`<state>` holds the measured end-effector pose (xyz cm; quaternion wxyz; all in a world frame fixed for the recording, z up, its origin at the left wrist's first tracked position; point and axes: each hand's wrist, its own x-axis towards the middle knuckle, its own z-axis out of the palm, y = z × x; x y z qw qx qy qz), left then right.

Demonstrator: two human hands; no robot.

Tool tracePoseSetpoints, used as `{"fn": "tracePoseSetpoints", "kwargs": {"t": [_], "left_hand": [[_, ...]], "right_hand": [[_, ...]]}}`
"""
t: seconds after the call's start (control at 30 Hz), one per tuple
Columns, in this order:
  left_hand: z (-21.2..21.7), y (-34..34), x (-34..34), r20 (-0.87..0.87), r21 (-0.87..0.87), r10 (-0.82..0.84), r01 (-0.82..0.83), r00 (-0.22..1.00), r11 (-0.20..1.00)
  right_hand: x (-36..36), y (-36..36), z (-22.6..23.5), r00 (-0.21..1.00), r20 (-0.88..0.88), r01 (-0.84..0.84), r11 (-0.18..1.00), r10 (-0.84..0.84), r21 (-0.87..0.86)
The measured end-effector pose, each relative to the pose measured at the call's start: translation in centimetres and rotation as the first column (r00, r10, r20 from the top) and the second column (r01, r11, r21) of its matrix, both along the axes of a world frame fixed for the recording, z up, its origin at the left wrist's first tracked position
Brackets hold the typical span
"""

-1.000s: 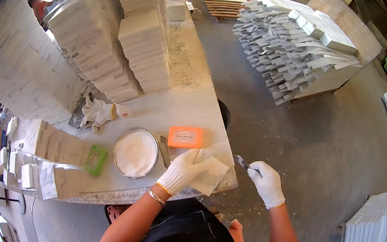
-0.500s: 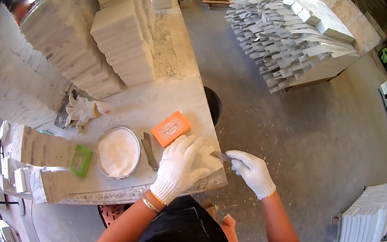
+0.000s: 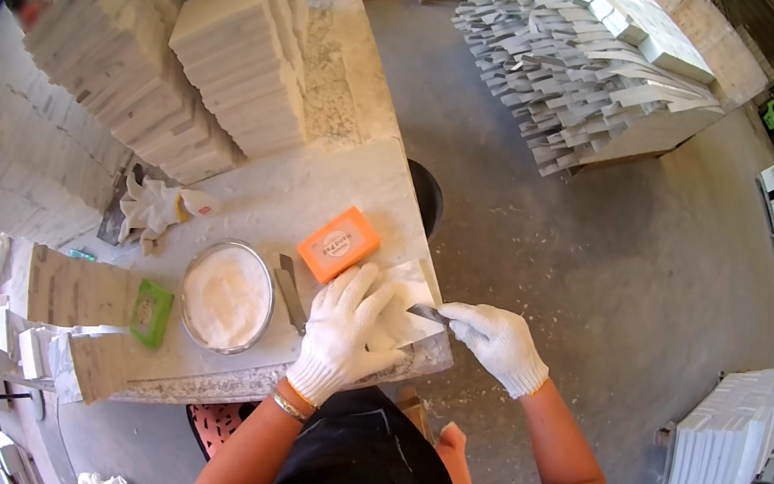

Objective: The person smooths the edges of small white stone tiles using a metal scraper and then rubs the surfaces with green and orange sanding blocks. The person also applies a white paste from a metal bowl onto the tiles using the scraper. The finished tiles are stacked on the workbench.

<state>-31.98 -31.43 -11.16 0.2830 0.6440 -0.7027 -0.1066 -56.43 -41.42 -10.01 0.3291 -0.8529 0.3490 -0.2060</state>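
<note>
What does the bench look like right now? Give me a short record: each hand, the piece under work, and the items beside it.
left hand: gloved, pressed flat on the white tile piece
right hand: gloved, grips a small dark tool whose tip meets the tile's edge
tile position: near right corner of the stone bench
beside left hand: orange block, flat blade, round bowl of white powder
farther left: green sponge, spare gloves

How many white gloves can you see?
3, maybe 4. One on the left hand pressing the pale tile, one on the right hand holding a small blade, and a loose crumpled glove or pair beside the round bowl.
</note>
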Motion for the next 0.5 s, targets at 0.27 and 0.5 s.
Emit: {"fn": "tracePoseSetpoints", "kwargs": {"t": [0.27, 0.5], "left_hand": [[0.1, -0.1, 0.0, -0.013, -0.003, 0.001, -0.001, 1.0, 1.0], [0.0, 0.0, -0.1, -0.017, -0.026, -0.002, 0.001, 1.0, 1.0]], "right_hand": [[-0.2, 1.4, -0.6, 0.999, -0.007, 0.034, 0.99, -0.035, -0.133], [0.4, 2.7, -0.5, 0.993, 0.022, 0.114, 0.989, -0.116, 0.092]]}}
